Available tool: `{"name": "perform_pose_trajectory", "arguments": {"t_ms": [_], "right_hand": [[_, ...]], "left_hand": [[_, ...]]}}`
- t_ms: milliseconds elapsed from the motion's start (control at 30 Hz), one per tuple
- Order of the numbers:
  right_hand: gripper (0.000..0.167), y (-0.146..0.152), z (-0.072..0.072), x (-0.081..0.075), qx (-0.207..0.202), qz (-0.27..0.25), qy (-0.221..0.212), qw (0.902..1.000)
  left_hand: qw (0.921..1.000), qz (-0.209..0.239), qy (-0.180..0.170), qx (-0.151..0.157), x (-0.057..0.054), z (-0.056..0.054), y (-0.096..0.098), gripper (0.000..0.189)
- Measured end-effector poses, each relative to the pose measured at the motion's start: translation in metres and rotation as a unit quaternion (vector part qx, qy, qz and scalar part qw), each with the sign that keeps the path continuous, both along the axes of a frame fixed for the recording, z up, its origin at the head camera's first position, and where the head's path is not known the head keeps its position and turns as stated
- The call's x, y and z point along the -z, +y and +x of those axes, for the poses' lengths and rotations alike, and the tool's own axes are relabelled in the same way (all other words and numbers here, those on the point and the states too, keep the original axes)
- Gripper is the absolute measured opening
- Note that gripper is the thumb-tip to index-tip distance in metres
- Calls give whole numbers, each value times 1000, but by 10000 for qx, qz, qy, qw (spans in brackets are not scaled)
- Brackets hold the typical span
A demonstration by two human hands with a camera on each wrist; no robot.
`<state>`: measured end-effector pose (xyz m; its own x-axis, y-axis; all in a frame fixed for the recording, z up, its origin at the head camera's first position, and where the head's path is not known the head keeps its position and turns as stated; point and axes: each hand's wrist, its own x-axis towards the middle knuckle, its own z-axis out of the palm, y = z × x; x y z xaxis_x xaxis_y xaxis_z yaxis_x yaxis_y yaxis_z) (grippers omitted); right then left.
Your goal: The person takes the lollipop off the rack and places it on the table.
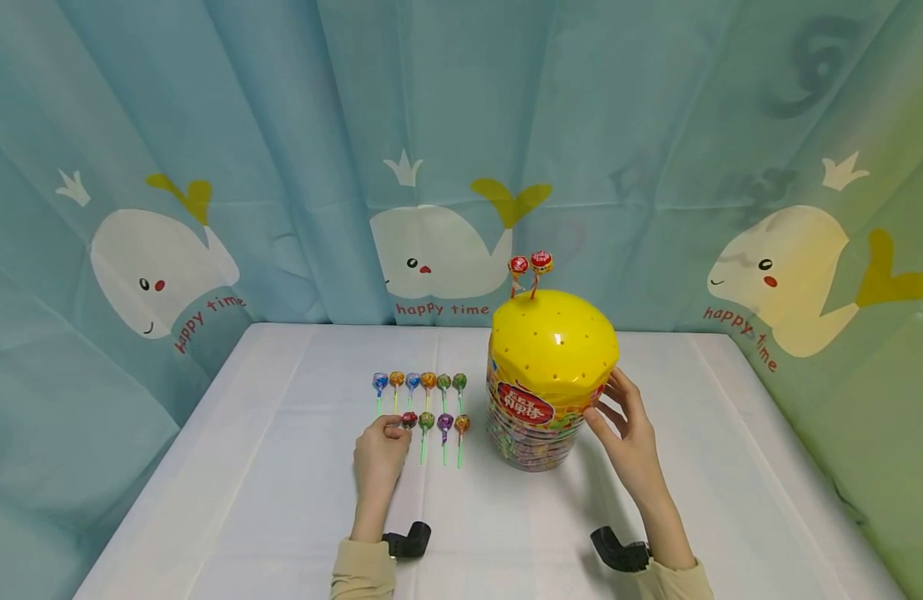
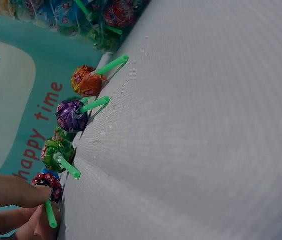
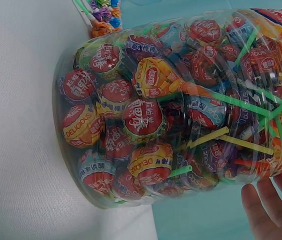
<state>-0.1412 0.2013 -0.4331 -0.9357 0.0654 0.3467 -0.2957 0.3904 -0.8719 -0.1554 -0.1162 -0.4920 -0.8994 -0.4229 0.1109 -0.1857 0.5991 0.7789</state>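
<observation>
My left hand [image 1: 382, 454] pinches a dark red wrapped lollipop [image 2: 51, 186] at the left end of the front row, near where its green stick meets the candy. To its right in that row lie a green lollipop [image 1: 427, 421], a purple lollipop [image 1: 445, 423] and an orange lollipop [image 1: 462, 424]. The fingertips of my right hand [image 1: 632, 446] rest against the right side of a big clear tub [image 3: 126, 195] just below its domed yellow lid [image 1: 554, 337]. Many wrapped lollipops fill the tub, and two red-topped lollipops [image 1: 541, 262] stand up behind the lid's top.
A back row of several lollipops, among them a blue one [image 1: 380, 382], lies on the white table [image 1: 243, 467] beyond the front row. Behind the table's far edge hangs a blue curtain [image 1: 281, 125] printed with whales.
</observation>
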Motion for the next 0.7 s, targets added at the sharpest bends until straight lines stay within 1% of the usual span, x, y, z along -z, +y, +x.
{"name": "perform_pose_trajectory", "arguments": {"t_ms": [167, 367, 500, 700], "right_hand": [[69, 1, 0, 0, -15, 19, -5, 10000], [68, 1, 1, 0, -36, 1, -2, 10000], [68, 0, 1, -1, -42, -22, -26, 10000], [68, 0, 2, -2, -29, -15, -73, 10000]], "left_hand": [[10000, -3, -74, 41, 1, 0, 0, 24], [10000, -25, -82, 38, 1, 1, 0, 24], [9999, 15, -105, 40, -1, 1, 0, 25], [9999, 63, -105, -48, -4, 3, 0, 28]]}}
